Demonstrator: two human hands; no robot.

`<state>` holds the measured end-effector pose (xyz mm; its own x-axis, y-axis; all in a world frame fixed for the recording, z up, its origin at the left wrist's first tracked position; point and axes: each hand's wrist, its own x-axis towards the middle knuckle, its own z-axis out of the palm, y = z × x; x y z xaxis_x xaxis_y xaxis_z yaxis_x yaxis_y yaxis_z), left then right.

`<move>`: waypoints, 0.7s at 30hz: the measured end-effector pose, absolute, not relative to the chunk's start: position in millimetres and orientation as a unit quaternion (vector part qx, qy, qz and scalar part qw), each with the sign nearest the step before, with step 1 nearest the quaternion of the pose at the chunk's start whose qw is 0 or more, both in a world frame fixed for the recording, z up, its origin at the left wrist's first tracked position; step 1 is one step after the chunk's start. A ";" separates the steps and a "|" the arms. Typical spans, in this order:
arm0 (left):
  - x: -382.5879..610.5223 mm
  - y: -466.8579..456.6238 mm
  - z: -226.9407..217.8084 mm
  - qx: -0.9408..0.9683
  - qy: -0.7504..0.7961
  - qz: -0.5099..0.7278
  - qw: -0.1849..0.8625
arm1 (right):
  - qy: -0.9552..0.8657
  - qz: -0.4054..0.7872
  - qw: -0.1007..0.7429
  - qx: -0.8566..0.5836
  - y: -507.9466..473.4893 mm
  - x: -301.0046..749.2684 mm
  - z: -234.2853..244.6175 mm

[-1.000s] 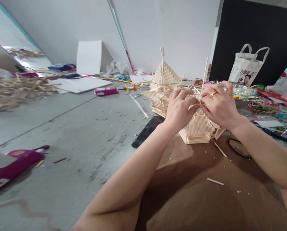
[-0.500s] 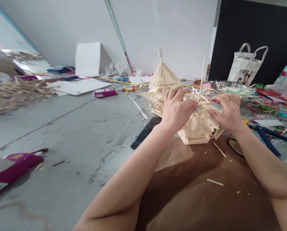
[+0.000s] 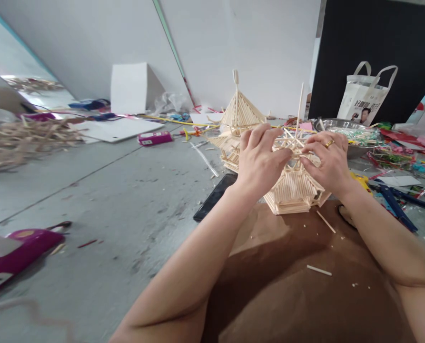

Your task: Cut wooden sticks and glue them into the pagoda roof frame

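A pavilion model built of thin wooden sticks stands in front of me, with one upright stick rising from its unfinished-looking top. My left hand is at the left of that top, thumb and fingers pinched on a short wooden stick that lies across it. On the other side, my right hand, with a ring on one finger, pinches near the stick's right end. The fingertips partly hide the stick and the joints under it. Just behind my left hand is a second stick model with a pointed roof.
Brown paper with loose stick pieces lies before me. A black phone is left of the model; blue-handled pliers lie right. Behind stand a metal bowl and a white bag. A purple tool sits at far left.
My right hand has moved left and inward, nearer to my left hand and the top of the model. My left hand stays almost where it was.
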<state>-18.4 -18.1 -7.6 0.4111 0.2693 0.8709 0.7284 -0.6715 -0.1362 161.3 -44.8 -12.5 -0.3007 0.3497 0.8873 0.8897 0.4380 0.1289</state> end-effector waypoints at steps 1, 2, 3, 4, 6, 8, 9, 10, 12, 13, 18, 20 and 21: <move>-18.3 -18.1 -7.6 -0.800 -0.311 -0.445 0.256 | -0.739 -0.323 0.416 -0.421 -44.0 161.4 -12.5; -18.2 -18.1 -7.7 -0.801 -0.310 -0.445 0.254 | -0.739 -0.321 0.416 -0.422 -43.3 161.6 -12.5; -18.2 -18.1 -7.7 -0.802 -0.310 -0.444 0.251 | -0.739 -0.320 0.416 -0.422 -42.9 161.8 -12.6; -18.2 -18.0 -7.7 -0.803 -0.311 -0.443 0.249 | -0.740 -0.321 0.415 -0.421 -42.5 162.0 -12.6; -18.1 -17.7 -7.9 -0.802 -0.313 -0.442 0.251 | -0.740 -0.325 0.413 -0.420 -42.2 162.2 -12.6; -18.2 -17.4 -8.1 -0.800 -0.314 -0.441 0.257 | -0.739 -0.327 0.411 -0.421 -42.3 162.2 -12.5; -18.2 -17.3 -8.1 -0.799 -0.315 -0.441 0.259 | -0.739 -0.327 0.409 -0.423 -42.3 162.3 -12.5; -18.3 -17.4 -8.1 -0.799 -0.316 -0.441 0.258 | -0.740 -0.326 0.407 -0.425 -42.4 162.4 -12.4; -18.4 -18.0 -7.7 -0.801 -0.317 -0.441 0.252 | -0.740 -0.325 0.405 -0.427 -42.6 162.5 -12.1; -18.5 -18.4 -7.4 -0.802 -0.317 -0.442 0.245 | -0.740 -0.324 0.403 -0.429 -42.8 162.6 -11.8; -18.6 -20.6 -5.5 -0.809 -0.321 -0.444 0.216 | -0.746 -0.311 0.383 -0.447 -44.2 161.7 -9.7; -18.6 -20.9 -5.2 -0.808 -0.324 -0.444 0.213 | -0.748 -0.309 0.377 -0.451 -44.6 161.3 -8.8; -18.6 -21.0 -5.1 -0.808 -0.325 -0.444 0.209 | -0.748 -0.309 0.376 -0.452 -44.6 161.2 -8.4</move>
